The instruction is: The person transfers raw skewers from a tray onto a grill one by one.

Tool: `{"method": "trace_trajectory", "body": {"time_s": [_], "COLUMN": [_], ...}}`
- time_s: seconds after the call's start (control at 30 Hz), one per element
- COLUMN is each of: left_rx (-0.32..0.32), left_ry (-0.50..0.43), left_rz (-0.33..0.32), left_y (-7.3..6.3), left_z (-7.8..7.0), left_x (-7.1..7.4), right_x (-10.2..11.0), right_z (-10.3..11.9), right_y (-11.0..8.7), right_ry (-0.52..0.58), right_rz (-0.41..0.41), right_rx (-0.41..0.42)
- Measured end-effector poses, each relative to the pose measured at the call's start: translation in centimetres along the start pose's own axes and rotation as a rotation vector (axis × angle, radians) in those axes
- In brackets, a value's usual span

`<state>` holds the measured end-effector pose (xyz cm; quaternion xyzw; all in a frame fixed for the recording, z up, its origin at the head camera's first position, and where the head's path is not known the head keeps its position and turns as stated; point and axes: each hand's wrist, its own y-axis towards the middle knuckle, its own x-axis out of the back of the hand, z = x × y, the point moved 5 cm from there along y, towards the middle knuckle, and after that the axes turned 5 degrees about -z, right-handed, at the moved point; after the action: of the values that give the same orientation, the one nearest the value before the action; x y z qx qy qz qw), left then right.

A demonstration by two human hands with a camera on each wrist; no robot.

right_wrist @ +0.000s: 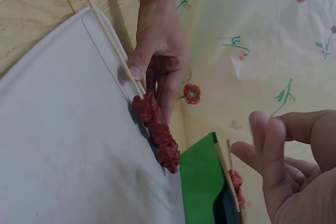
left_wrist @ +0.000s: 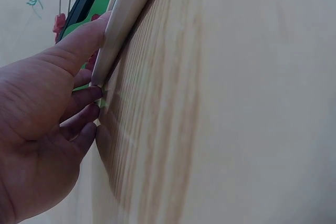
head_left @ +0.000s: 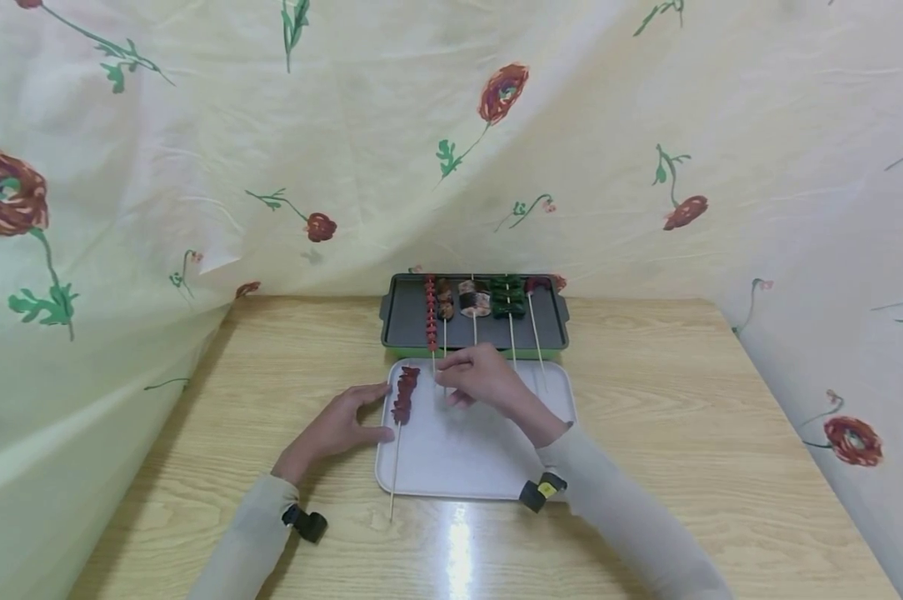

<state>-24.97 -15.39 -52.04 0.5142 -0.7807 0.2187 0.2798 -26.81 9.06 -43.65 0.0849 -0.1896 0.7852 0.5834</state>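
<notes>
In the head view, my left hand (head_left: 346, 421) rests at the left edge of the white tray (head_left: 489, 467), thumb and fingers spread apart against its rim. Close to the thumb lies a skewer of dark red meat pieces (head_left: 404, 396), its bare stick hanging past the tray's front edge. My right hand (head_left: 485, 377) hovers over the back of the tray, fingertips beside the stick of a red-beaded skewer (head_left: 431, 312). In the right wrist view, the thumb and forefinger of that hand (right_wrist: 294, 161) are close together with no stick visible between them.
Behind the tray stands a dark grill plate (head_left: 406, 312) with a green base. Beside the red skewer lie a brown-chunk skewer (head_left: 444, 300), a black-banded white roll skewer (head_left: 476, 297), a green one (head_left: 507, 297) and a curled dark red one (head_left: 537, 285). A flowered curtain (head_left: 391, 150) surrounds the wooden table.
</notes>
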Motion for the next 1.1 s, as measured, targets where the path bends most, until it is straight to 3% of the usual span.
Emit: {"method": "trace_trajectory", "body": {"time_s": [0.33,0.6,0.93,1.1], "left_rx": [-0.017,-0.01,-0.001,-0.009], "left_ry": [0.008,0.003,-0.007,-0.01], "left_rz": [0.002,0.005,0.007,0.001], "left_y": [0.0,-0.1,-0.2,-0.2], "left_z": [0.0,0.0,0.0,-0.1], "left_x": [0.0,0.1,0.1,0.1], "right_x": [0.6,-0.5,-3.6,-5.5], "right_z": [0.7,0.9,-1.1,-2.8], "right_y": [-3.3,-6.6,-8.7,-9.0], "right_ry": [0.001,0.02,0.097,0.142], "right_rz": [-0.006,0.012,0.07,0.107], "right_rx": [0.078,0.167,0.154,0.099]}}
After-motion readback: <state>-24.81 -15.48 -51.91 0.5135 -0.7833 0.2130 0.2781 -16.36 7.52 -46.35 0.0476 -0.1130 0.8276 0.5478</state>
